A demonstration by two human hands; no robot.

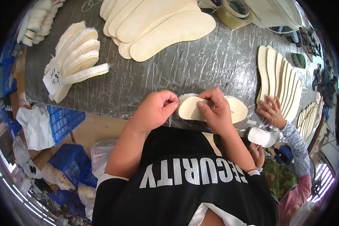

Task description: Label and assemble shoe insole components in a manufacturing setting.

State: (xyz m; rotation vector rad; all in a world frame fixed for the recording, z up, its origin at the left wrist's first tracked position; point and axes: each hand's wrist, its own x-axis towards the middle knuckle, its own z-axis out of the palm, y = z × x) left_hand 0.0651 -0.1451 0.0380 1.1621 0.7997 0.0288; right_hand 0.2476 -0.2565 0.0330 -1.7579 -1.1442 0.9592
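A cream insole (192,109) with white fluff along its far edge lies near the table's front edge, just ahead of my body. My right hand (218,113) is closed on it, thumb on top and fingers curled over the far edge. At its left end my left hand (158,109) is pinched, fingertips close against the fluffy edge; whatever is between them is hidden. Partly under my right hand, another cream insole (237,110) with a small dark mark reaches out to the right.
Large cream insoles (173,34) lie fanned at the far middle. A tagged bundle of fluffy insoles (79,52) sits left. Tape rolls (235,15) stand at the back. On the right, a co-worker's hand (271,112) touches a row of insoles (277,83). Blue crates (66,122) stand below left.
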